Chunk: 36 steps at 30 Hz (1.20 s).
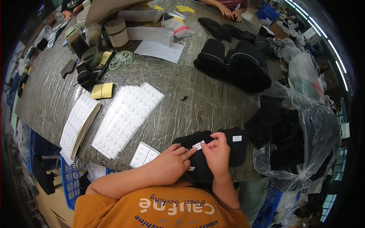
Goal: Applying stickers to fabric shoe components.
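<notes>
Fingers of the left hand are half bent, with one stretched to a white label; its thumb is hidden, so whether anything is gripped there cannot be told. By the right hand, thumb and forefinger are kept close together, and the label's other end is touched by the thumb; whether it is pinched or only pressed cannot be told. The label is placed on a black piece at the near edge of the desk. A second label is partly covered by the left hand. Just to the right, another label is borne by a second black piece. To the left, a small stack, fanned sheets and a thick booklet are laid. On the right, black goods are held in a clear bag. Farther away, rubber bands and black bundles are seen, and beyond them a co-worker's hands.
</notes>
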Tool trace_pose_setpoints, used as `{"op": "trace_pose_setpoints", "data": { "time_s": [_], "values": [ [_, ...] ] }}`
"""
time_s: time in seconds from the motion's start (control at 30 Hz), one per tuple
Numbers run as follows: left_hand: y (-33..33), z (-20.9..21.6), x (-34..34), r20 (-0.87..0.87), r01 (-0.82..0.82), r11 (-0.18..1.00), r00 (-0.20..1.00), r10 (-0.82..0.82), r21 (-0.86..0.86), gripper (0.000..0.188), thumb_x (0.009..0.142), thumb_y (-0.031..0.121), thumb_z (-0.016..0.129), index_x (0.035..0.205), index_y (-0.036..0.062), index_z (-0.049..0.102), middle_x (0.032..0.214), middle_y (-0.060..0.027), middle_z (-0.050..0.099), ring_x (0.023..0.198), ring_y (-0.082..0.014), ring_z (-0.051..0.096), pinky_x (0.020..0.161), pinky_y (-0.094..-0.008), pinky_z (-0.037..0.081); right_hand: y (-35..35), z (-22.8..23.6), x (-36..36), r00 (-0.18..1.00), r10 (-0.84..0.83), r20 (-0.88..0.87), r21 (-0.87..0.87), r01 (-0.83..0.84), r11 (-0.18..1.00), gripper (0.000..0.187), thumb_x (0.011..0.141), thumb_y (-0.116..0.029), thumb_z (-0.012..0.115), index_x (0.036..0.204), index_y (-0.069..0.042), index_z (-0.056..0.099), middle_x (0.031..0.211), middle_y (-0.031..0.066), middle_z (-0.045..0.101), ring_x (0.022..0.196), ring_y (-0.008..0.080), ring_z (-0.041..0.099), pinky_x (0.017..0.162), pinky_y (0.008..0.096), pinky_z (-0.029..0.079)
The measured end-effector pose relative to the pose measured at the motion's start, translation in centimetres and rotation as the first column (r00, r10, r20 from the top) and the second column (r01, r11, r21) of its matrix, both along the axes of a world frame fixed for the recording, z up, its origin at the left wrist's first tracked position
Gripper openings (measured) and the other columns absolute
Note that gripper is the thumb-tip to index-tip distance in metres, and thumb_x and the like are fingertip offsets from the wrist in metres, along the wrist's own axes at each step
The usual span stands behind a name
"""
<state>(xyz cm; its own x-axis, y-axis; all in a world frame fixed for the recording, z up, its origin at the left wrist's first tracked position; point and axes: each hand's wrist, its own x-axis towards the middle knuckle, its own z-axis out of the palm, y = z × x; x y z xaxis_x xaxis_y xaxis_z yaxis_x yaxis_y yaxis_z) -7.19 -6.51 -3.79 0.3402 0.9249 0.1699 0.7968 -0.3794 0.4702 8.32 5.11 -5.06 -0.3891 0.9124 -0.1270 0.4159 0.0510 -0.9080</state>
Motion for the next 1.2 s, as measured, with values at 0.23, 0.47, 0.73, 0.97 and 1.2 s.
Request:
{"op": "trace_pose_setpoints", "data": {
  "time_s": [0.23,0.47,0.73,0.97,1.2],
  "values": [
    [0.2,-0.3,0.2,-0.054,0.007,1.0,0.999,-0.006,0.023,0.019,0.078,0.019,0.062,0.074,0.0007,0.065,0.129,-0.0229,0.056,0.101,-0.0273,0.058,0.097,-0.0387,0.038,0.9,-1.5,0.5,0.985,-0.012,0.171,0.22,-0.027,0.975,0.033,0.076,-0.003,0.074,0.103,0.0,0.054,0.07,0.0079,0.057,0.055,0.0158,0.053,0.053,0.0301,0.044],
    [1.2,0.7,0.5,-0.048,-0.022,1.0,0.999,0.022,-0.001,0.019,0.079,0.019,0.061,0.076,0.0011,0.065,0.13,-0.0228,0.056,0.091,-0.0254,0.059,0.09,-0.0364,0.04,1.4,-2.9,2.0,0.999,-0.046,-0.016,0.051,0.047,0.998,0.015,0.078,-0.001,0.071,0.085,0.002,0.059,0.078,0.0063,0.058,0.06,0.0078,0.051,0.055,0.024,0.045],
    [2.7,0.0,1.1,-0.183,0.0,1.0,0.983,-0.004,-0.023,0.021,0.079,0.019,0.056,0.085,0.0038,0.069,0.134,-0.0185,0.054,0.092,-0.0234,0.059,0.09,-0.0379,0.04,1.4,-2.0,1.6,1.0,-0.028,0.008,0.178,0.026,0.984,0.015,0.081,-0.002,0.069,0.08,0.001,0.054,0.064,0.0038,0.053,0.057,0.0079,0.048,0.053,0.0252,0.042],
    [1.2,0.5,-2.2,0.251,-0.061,0.991,0.964,0.09,-0.122,0.014,0.084,0.012,0.058,0.083,0.0023,0.067,0.125,-0.0108,0.062,0.092,-0.0261,0.06,0.091,-0.0408,0.041,2.5,0.5,4.1,0.969,-0.056,-0.241,-0.14,0.023,0.99,0.015,0.088,0.006,0.057,0.089,-0.007,0.049,0.072,-0.0045,0.052,0.066,0.0018,0.045,0.06,0.018,0.036],
    [1.3,-0.2,-2.6,0.504,-0.082,0.973,0.844,0.182,-0.214,0.024,0.092,0.021,0.057,0.086,-0.0003,0.065,0.088,-0.0163,0.067,0.082,-0.033,0.063,0.079,-0.042,0.047,6.7,0.2,9.5,0.963,-0.265,0.045,0.163,0.255,0.953,0.019,0.086,0.002,0.061,0.104,-0.001,0.055,0.083,0.0041,0.061,0.074,0.0107,0.055,0.071,0.0232,0.044]
  ]
}}
